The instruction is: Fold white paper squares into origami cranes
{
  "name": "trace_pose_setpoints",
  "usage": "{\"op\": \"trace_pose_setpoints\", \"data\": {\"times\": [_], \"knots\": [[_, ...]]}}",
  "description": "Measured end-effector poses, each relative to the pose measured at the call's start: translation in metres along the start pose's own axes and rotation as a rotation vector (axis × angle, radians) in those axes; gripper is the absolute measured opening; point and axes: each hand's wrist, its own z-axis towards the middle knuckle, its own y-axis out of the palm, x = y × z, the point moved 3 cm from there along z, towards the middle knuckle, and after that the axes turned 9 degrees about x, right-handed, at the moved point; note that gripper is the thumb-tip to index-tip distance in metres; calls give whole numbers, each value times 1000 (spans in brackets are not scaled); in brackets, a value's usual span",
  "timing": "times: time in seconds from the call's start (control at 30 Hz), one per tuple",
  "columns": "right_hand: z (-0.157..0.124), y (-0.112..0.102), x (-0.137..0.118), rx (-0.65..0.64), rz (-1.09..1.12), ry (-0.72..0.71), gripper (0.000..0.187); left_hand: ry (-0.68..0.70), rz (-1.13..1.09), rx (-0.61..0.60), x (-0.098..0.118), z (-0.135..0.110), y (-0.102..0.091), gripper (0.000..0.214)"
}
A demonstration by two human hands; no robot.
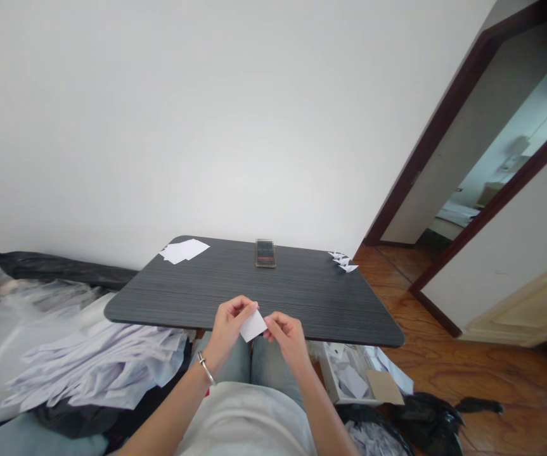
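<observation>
A small folded piece of white paper (253,326) is held between my two hands, just over the table's near edge. My left hand (233,318) pinches its upper left side between thumb and fingers. At the right corner, my right hand (284,331) grips the paper with thumb and forefinger. Below the hands is the dark wood-grain table (192,291). Several white paper sheets (185,251) lie overlapped at its back left. Several small folded paper pieces (343,261) stand in a row at its back right.
A phone (265,253) rests at the table's back middle, near the white wall (254,126). To the left is a heap of white cloth (106,361). An open box (344,373) with papers and black bags (425,418) sit low on the right, by a doorway.
</observation>
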Motion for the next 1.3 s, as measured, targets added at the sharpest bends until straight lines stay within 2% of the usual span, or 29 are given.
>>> {"op": "trace_pose_setpoints", "data": {"times": [0.17,0.37,0.53,0.63,0.73,0.97,1.3], "knots": [[-1,1,2,17,-24,9,19,5,11,2,-3,1,-1,27],[2,-4,8,115,-19,12,21,-9,42,-17,-10,5,-4,38],[5,-7,11,203,27,19,21,-28,36,-65,-12,7,-8,25],[5,-8,10,226,24,16,21,-31,52,-45,-12,7,-10,21],[5,-8,9,221,5,9,19,-39,51,-37,-12,7,-9,20],[6,-7,11,182,76,49,19,-114,-4,-144,-15,2,0,22],[4,-6,7,147,72,22,23,-100,-27,-81,-18,2,-1,23]]}}
